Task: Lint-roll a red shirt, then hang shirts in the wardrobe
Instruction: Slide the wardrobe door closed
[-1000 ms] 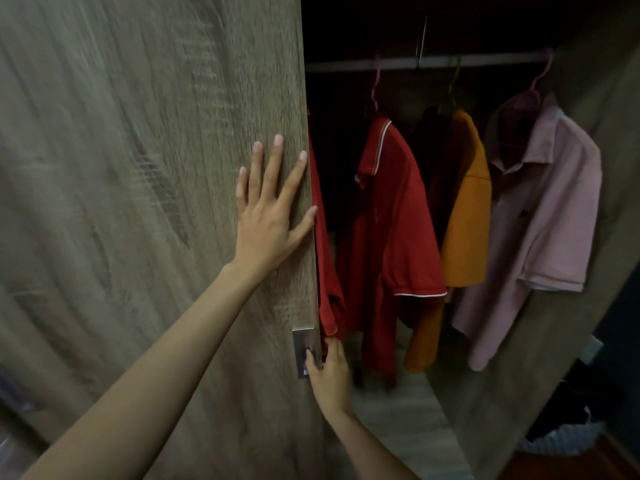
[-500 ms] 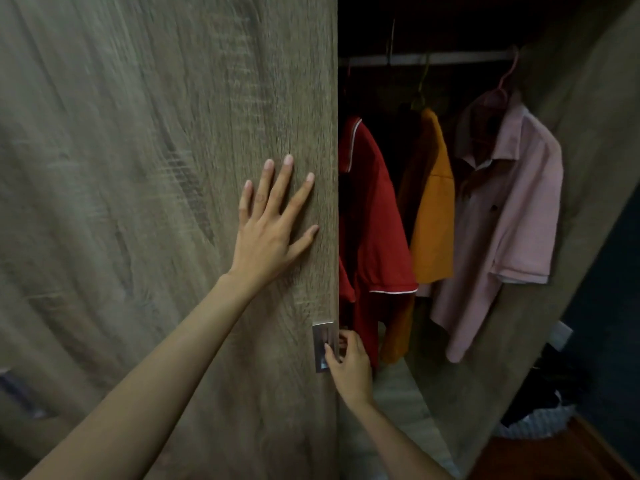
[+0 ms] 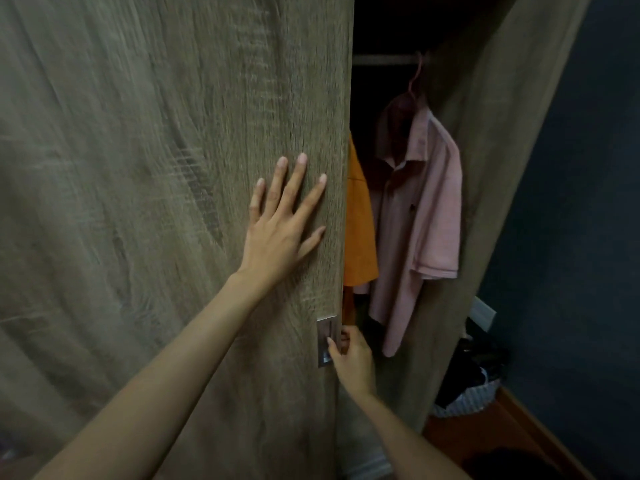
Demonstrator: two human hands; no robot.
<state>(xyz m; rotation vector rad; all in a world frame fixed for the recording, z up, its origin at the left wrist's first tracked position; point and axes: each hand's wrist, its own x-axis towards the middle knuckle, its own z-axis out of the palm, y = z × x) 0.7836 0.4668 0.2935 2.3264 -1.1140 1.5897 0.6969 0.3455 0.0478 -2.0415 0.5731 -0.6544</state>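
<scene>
Wardrobe [image 3: 485, 168] stood mostly shut behind its sliding door [image 3: 173, 168], wood-grain laminate w/ a blurred, streaky look. Inside, on the rail [image 3: 384, 59]: pink polo [image 3: 426, 216] on a pink hanger [image 3: 415, 77], orange shirt [image 3: 358, 220] half hidden by the door edge (red shirt not visible). Left hand [image 3: 280, 233] lay flat, fingers spread, on the door. Right hand [image 3: 351, 358] gripped the recessed metal handle [image 3: 327, 341], rectangular.

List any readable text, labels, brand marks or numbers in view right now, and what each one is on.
None can be read.
Pink shirt: small dark chest emblem, too small to make out.
Metal door handle: no marking visible.
Orange shirt: no print visible.
</scene>
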